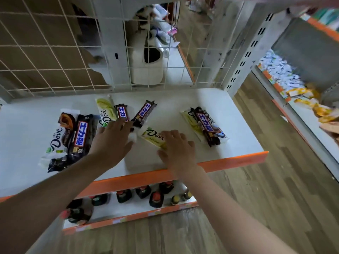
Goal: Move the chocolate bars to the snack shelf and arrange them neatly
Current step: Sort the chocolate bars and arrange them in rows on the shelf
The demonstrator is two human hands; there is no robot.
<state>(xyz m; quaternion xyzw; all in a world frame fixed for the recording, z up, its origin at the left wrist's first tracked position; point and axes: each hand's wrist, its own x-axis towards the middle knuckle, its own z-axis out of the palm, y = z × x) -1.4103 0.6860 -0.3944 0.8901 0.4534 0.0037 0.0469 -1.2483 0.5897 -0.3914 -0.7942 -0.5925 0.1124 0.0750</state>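
Several chocolate bars lie scattered on the white snack shelf (238, 129) with its orange front edge. My right hand (177, 150) rests with straight fingers on a pale green Dove bar (152, 135) at the shelf's middle. My left hand (111, 139) reaches flat over the near ends of a small dark Snickers bar (121, 111) and a slanted Snickers bar (144, 112). A second green Dove bar (104, 109) lies behind it. At the left lie a white Dove bar (56, 142) and a large Snickers (80, 136). At the right a Snickers (206, 128) lies across two Dove bars.
A white wire grid (55, 57) backs the shelf. Below it, a lower shelf holds several dark bottles (156, 197). A second orange-edged shelf (286, 99) at the right carries yellow and white packets. Wooden floor runs between the two units.
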